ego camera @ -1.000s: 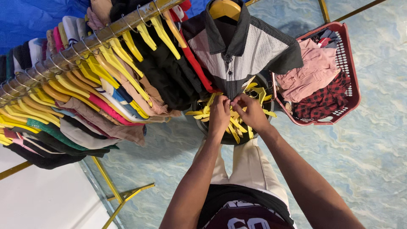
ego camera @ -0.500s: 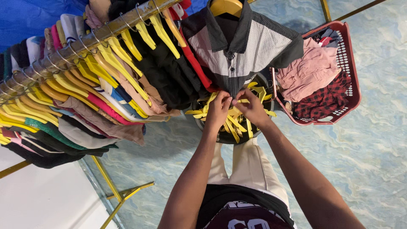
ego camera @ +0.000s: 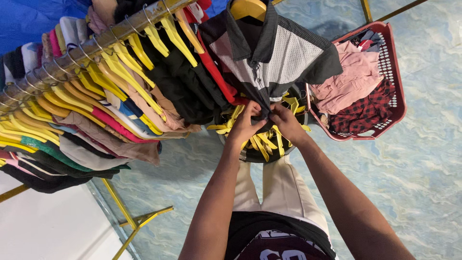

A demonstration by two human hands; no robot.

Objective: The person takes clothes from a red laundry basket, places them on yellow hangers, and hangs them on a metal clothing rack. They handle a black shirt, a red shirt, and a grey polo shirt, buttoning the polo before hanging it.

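No packages, labels, signs or screens show anywhere around the metal clothes rail [ego camera: 96, 45]. The only printed marking is a pale figure on the dark maroon front of the person's own shirt [ego camera: 279, 248], well below the rail at the bottom edge.

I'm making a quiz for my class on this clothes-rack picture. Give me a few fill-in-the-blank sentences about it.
1. Both hands, left hand and right hand, grip the lower front of a grey and black ____ shirt.
2. That shirt hangs on a ____ hanger.
3. The red basket on the floor holds ____.
4. Below the hands, a dark tub holds loose yellow ____.

Missing words: collared; yellow; clothes; hangers
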